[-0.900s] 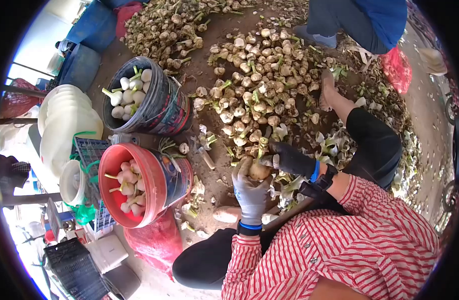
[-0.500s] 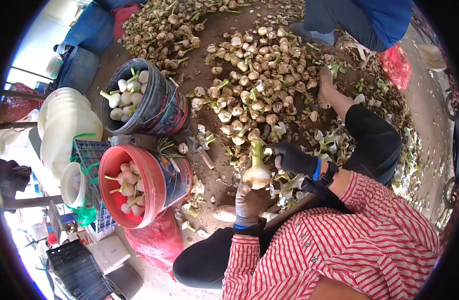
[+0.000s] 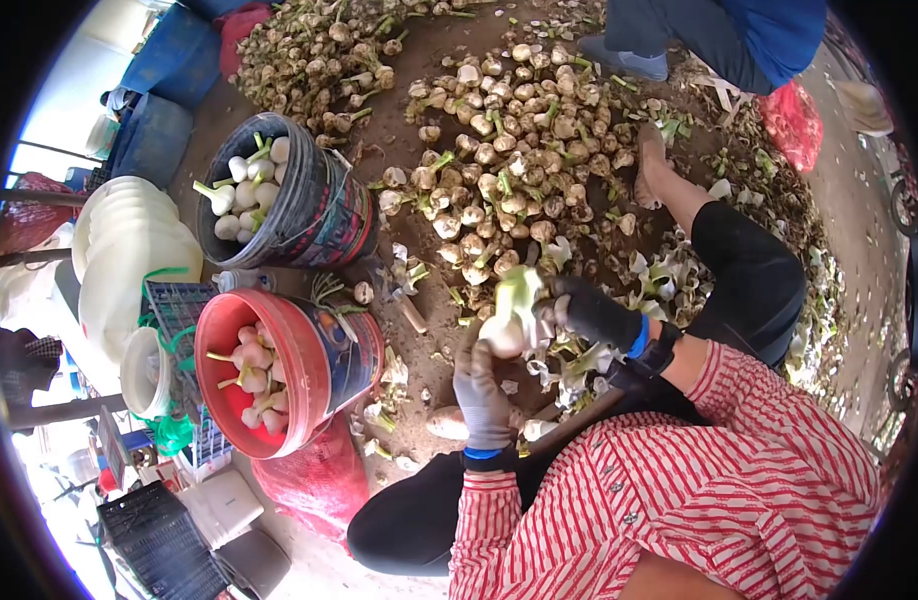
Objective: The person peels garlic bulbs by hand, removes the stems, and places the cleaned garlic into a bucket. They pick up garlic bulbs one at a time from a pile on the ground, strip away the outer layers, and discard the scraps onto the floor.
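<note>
A whitish garlic bulb (image 3: 503, 336) with a thick green stem is held between my two gloved hands. My left hand (image 3: 482, 402), in a grey glove, grips the bulb from below with its fingertips. Closed at the stem side, my right hand (image 3: 587, 312) wears a dark glove and pinches a pale peel hanging beside the bulb. Beyond my hands, a large pile of unpeeled garlic (image 3: 519, 150) covers the ground. Loose peels (image 3: 579, 370) lie under my right hand.
At left stand a black bucket (image 3: 314, 200) and a red bucket (image 3: 291, 375), each holding cleaned bulbs. A red mesh bag (image 3: 314, 480) rests below them. Another person's leg and shoe (image 3: 629, 62) are at the top. A black crate (image 3: 159, 540) sits lower left.
The bulb has moved slightly left and up and is tilted, and peel is now pulled away from its side. My left hand has risen with it.
</note>
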### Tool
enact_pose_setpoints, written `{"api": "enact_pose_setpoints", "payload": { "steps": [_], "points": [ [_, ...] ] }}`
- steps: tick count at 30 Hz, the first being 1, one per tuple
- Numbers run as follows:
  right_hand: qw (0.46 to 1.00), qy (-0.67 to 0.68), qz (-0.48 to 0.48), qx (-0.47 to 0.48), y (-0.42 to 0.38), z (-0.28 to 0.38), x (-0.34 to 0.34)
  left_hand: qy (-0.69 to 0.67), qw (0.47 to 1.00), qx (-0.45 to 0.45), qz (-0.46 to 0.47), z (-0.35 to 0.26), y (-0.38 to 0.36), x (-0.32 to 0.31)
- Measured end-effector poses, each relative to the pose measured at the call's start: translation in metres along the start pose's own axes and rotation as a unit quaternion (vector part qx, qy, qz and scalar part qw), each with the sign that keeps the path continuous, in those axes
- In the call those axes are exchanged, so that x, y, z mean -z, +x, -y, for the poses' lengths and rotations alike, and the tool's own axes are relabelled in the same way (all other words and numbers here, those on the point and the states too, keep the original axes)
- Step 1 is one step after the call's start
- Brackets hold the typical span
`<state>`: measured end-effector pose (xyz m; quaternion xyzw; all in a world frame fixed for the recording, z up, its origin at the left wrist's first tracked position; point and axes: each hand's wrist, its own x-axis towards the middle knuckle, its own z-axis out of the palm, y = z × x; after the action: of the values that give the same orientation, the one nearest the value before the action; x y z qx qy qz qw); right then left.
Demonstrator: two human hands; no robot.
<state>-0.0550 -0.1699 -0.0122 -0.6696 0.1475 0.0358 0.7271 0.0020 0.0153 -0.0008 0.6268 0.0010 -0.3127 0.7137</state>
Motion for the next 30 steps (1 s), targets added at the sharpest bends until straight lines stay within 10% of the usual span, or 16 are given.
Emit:
{"api": "enact_pose_setpoints", "payload": {
  "steps": [4, 10, 12, 14, 16, 20, 22, 24, 26, 28, 30],
  "points": [
    [0.994, -0.009, 0.011, 0.110, -0.007, 0.002, -0.003, -0.153, 0.986, 0.027, 0.068, -0.005, 0.001, -0.002],
    [0.959, 0.227, 0.169, -0.023, -0.014, 0.007, -0.003, -0.031, 0.996, -0.020, 0.083, -0.001, -0.001, -0.018],
    [0.971, 0.214, 0.096, 0.032, -0.015, -0.010, -0.003, -0.256, 0.954, 0.076, 0.136, 0.019, 0.007, -0.007],
    [0.869, 0.486, 0.096, -0.008, -0.019, -0.021, 0.003, -0.411, 0.866, 0.129, 0.253, 0.021, 0.010, 0.008],
    [0.867, 0.493, 0.063, -0.018, -0.028, -0.033, 0.002, 0.055, 0.993, -0.092, 0.039, 0.009, -0.003, -0.007],
    [0.916, 0.369, 0.128, 0.093, -0.042, -0.035, 0.009, -0.340, 0.921, 0.017, 0.190, 0.037, 0.011, 0.021],
    [0.968, -0.085, 0.102, 0.212, -0.048, 0.003, 0.011, -0.431, 0.894, 0.048, 0.111, 0.051, 0.014, 0.026],
    [0.937, -0.024, 0.089, 0.336, -0.042, 0.015, 0.008, -0.474, 0.875, 0.067, 0.071, 0.051, 0.014, 0.024],
    [0.940, 0.312, 0.044, 0.127, -0.037, 0.054, 0.014, -0.432, 0.894, 0.117, 0.030, 0.033, 0.016, 0.019],
    [0.871, 0.453, 0.037, 0.184, -0.020, 0.003, 0.054, -0.466, 0.874, 0.115, 0.074, 0.034, 0.017, 0.022],
    [0.922, 0.232, -0.047, 0.306, -0.019, 0.011, 0.069, -0.387, 0.913, 0.123, -0.042, 0.034, 0.018, 0.022]
  ]
}}
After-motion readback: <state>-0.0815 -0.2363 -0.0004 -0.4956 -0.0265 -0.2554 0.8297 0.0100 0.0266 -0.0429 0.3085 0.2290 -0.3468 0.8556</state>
